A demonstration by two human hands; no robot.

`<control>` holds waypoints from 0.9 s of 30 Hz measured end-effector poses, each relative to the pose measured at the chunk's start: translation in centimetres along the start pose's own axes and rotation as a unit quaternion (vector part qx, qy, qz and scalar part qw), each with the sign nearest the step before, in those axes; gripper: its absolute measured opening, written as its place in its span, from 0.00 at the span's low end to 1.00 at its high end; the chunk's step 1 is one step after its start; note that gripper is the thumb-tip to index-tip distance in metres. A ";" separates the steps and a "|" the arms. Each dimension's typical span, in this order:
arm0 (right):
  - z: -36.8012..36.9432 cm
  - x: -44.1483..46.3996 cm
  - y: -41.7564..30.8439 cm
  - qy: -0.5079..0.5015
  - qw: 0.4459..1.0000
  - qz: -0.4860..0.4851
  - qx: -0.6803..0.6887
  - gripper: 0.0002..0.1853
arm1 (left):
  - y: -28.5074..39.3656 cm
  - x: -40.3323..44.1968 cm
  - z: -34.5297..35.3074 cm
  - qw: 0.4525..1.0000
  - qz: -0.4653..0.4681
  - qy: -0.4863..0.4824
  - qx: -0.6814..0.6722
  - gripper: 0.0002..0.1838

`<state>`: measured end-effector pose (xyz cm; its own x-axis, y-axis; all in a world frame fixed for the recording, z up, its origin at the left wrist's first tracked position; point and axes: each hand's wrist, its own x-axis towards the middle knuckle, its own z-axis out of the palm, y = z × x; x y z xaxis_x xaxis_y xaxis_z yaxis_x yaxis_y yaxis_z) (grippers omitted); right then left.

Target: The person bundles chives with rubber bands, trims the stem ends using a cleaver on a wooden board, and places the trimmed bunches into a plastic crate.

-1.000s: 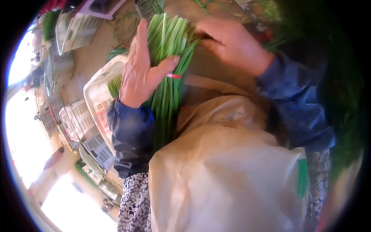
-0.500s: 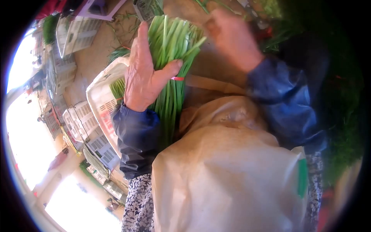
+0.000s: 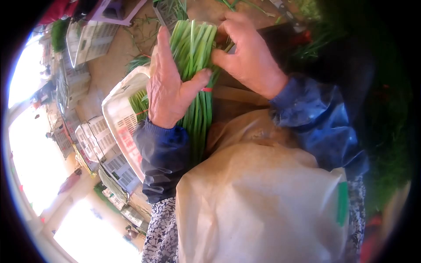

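Observation:
A bunch of long green stalks (image 3: 189,48), probably garlic chives, stands with its cut ends upward and a red band (image 3: 207,89) around its middle. My left hand (image 3: 169,87) is wrapped around its left side, thumb across the front and fingers pointing up. At the bunch's upper right edge, my right hand (image 3: 247,57) has thumb and forefinger closed in on a stalk that sticks out there. Some of its fingertips are hidden behind the stalks. The lower part of the bunch passes behind my left sleeve and beside the tan apron (image 3: 258,188) over my lap.
A white plastic basket (image 3: 118,103) just left of my left arm holds another banded green bunch (image 3: 139,105). Further left are more crates (image 3: 94,39) on the brown floor. Loose green stalks lie at the top, and dark greenery (image 3: 390,131) fills the right side.
My right hand has moved left and in against the bunch, its fingers closing at the stalk that stuck out. My left hand keeps its hold; the view has shifted slightly.

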<state>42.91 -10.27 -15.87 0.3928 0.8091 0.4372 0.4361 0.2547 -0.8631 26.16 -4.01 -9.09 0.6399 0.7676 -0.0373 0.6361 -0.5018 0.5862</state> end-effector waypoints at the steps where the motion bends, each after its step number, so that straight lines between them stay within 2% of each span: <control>1: 0.1 0.0 -0.1 0.000 1.000 0.000 0.001 0.15 | 0.0 -0.2 0.0 1.000 -0.001 0.005 -0.001 0.56; 3: -0.1 0.0 -0.3 -0.062 0.989 0.129 0.042 0.15 | 0.2 -0.4 0.1 1.000 -0.006 0.010 0.017 0.56; 4: -0.2 0.0 -0.4 -0.061 0.989 0.131 0.040 0.15 | 0.4 -0.4 0.2 1.000 -0.006 0.009 0.025 0.56; 6: -0.4 0.4 -0.9 -0.099 0.971 0.202 0.079 0.13 | 0.5 -0.4 0.3 0.999 0.004 0.013 0.032 0.56; 7: -0.2 0.3 -0.7 -0.095 0.971 0.204 0.076 0.13 | 0.4 -0.4 0.3 0.999 0.016 0.020 0.033 0.56; 9: 0.4 0.1 -0.1 -0.052 0.933 0.302 0.188 0.14 | 0.2 -0.4 0.2 1.000 0.013 0.016 0.004 0.56; 12: 0.2 -0.1 0.3 -0.030 0.914 0.338 0.223 0.10 | -0.1 -0.5 0.0 0.998 -0.003 0.011 -0.059 0.56; 13: 0.0 0.1 0.3 -0.031 0.913 0.338 0.227 0.10 | -0.1 -0.5 -0.1 0.996 -0.012 0.008 -0.094 0.56; 15: -0.8 0.6 -0.1 -0.090 0.919 0.323 0.207 0.10 | -0.2 -0.5 0.0 0.997 -0.007 0.007 -0.083 0.57; 16: -0.5 0.3 0.1 -0.088 0.919 0.325 0.207 0.10 | -0.1 -0.5 0.1 0.997 -0.001 0.007 -0.076 0.58; 18: 0.3 0.0 0.7 0.025 0.962 0.174 0.208 0.11 | 0.6 -0.5 0.1 0.999 -0.014 0.002 -0.044 0.60; 19: 0.2 0.3 0.8 0.025 0.962 0.174 0.208 0.11 | 0.9 -0.4 -0.1 1.000 -0.029 -0.003 -0.010 0.62; 21: -0.2 0.9 1.2 -0.066 0.955 0.174 0.231 0.08 | 0.7 -0.3 -0.2 1.000 -0.013 -0.013 0.008 0.64; 22: -0.4 1.2 1.6 -0.066 0.955 0.175 0.231 0.08 | 0.7 -0.3 -0.2 0.999 0.003 -0.022 0.024 0.66; 24: -0.6 1.8 2.4 -0.052 0.995 0.053 0.072 0.10 | 1.1 -0.1 -0.2 0.999 -0.001 -0.033 0.041 0.66; 25: -0.6 1.7 2.8 -0.053 0.994 0.054 0.073 0.10 | 1.2 0.0 -0.2 0.997 -0.003 -0.042 0.058 0.66; 27: -1.0 1.8 3.8 0.010 0.997 0.059 -0.039 0.04 | 0.9 0.1 -0.1 0.998 -0.002 -0.041 0.038 0.65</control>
<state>46.04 -8.39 -18.14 0.4617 0.8197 0.3392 0.4466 0.1156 -0.8872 26.72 -4.34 -8.50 0.6676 0.7367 -0.1075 0.6682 -0.5291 0.5230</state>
